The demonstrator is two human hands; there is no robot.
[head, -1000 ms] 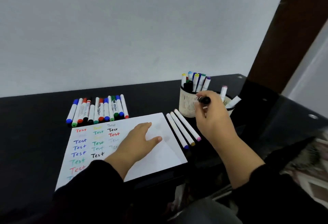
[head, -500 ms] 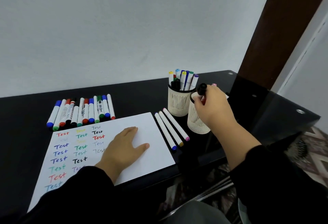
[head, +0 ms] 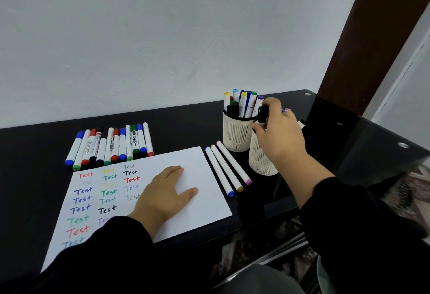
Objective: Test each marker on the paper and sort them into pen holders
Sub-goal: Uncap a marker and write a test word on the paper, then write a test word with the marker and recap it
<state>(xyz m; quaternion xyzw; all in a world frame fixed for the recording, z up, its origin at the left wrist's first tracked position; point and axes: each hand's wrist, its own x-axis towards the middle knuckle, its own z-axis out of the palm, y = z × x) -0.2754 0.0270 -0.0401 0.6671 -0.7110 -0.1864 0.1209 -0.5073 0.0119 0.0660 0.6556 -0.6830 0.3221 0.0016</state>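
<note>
Now the right hand (head: pixel 278 130) sits lower over the nearer pen holder (head: pixel 261 162) than it did half a second ago, when it held the black-capped marker (head: pixel 262 114) higher above the rim; the marker's black end pokes out between thumb and curled fingers, and the rest of its body is hidden by the hand. The fingers are curled round it in a pinch, wrist bent down, forearm in a black sleeve reaching in from the lower right. The left hand (head: pixel 166 192) has not shifted: it lies flat, fingers straight and together, thumb spread, palm pressing the paper (head: pixel 204 203).

The paper carries the word "Test" again and again in three columns, in red, blue, green, yellow, black and faint grey; a purple one is half covered by the left sleeve. One marker in the row of whiteboard markers (head: pixel 111 146) beyond the paper has a label with script that looks like "White Board", though it is too small to be sure.

Just right of the paper lie three white markers (head: pixel 226 168) side by side, tipped blue, brown and pink. Behind the nearer holder stands the farther pen holder (head: pixel 235 134), touching or almost touching it, filled with upright markers with coloured caps. All rests on a black table (head: pixel 35 154).
</note>
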